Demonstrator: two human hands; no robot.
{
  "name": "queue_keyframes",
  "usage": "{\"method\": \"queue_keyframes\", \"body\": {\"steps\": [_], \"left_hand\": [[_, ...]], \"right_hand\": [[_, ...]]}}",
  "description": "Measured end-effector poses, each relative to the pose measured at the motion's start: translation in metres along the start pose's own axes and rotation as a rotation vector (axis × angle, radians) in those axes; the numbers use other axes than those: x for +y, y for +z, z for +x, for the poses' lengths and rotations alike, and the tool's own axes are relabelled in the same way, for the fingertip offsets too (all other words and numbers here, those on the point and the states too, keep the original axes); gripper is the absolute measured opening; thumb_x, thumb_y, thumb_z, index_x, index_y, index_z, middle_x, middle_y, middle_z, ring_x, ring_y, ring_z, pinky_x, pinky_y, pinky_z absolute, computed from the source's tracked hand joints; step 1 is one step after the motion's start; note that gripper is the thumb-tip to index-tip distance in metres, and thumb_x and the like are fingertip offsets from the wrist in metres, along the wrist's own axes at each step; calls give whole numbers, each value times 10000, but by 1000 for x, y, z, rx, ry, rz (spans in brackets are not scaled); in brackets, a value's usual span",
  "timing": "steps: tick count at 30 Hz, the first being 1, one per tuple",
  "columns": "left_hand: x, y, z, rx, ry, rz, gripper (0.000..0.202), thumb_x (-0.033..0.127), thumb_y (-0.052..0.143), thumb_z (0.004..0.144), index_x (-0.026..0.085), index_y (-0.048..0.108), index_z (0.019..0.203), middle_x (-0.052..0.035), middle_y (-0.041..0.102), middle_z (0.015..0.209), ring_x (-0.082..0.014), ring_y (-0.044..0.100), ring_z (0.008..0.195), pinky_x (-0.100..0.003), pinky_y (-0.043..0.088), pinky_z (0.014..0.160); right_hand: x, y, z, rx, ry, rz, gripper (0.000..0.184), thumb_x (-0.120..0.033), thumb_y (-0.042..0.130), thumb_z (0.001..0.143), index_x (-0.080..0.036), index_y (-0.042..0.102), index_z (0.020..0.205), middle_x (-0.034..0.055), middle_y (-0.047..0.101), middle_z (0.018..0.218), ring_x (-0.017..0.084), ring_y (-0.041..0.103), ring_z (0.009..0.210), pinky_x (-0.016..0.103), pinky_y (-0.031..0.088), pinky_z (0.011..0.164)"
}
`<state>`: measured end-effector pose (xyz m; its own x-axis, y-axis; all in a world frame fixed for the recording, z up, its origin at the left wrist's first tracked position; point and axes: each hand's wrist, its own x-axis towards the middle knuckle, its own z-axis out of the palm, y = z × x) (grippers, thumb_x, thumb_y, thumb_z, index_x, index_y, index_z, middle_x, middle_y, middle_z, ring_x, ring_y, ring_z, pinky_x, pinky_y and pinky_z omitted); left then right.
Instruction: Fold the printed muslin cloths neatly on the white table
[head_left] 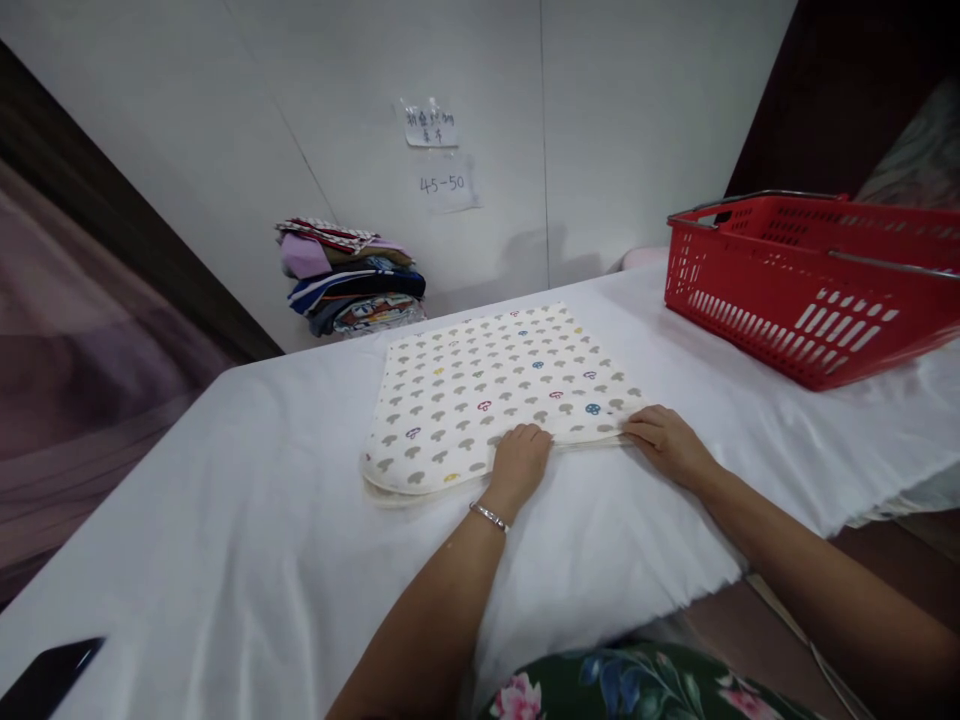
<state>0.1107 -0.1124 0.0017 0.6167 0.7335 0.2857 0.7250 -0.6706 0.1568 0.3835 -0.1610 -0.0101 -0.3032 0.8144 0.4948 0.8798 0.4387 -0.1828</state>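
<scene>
A cream cloth [487, 385] printed with small mushrooms lies folded flat on the white-covered table [247, 540]. My left hand [519, 462], with a bracelet on its wrist, is closed on the cloth's near edge, fingers curled over it. My right hand [664, 438] pinches the same near edge at its right corner. Both hands rest low on the table surface.
A red plastic basket [806, 285] with metal handles stands at the table's right. A stack of folded clothes [352, 278] sits at the back against the white wall, under two paper notes [439, 155]. A dark phone [45, 680] lies at the near left corner.
</scene>
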Motion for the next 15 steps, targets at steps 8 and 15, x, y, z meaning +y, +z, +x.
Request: {"method": "queue_keyframes", "body": {"steps": [8,15], "left_hand": [[1,-1,-1,44,15,-22,179,143,414,896,203,575,946,-51,569,1000,-183,488,923,-326,408,772],[2,2,-2,29,48,-47,241,57,420,848,211,596,906,-36,570,996,-177,478,939,-320,406,781]], "right_hand": [[1,-1,-1,-31,-50,48,211,-270,484,862,-232,682,927,86,646,964,224,560,898,377,432,759],[-1,-4,-1,-45,-50,53,218,-264,481,861,-224,680,939,89,642,962,224,562,897,380,428,768]]}}
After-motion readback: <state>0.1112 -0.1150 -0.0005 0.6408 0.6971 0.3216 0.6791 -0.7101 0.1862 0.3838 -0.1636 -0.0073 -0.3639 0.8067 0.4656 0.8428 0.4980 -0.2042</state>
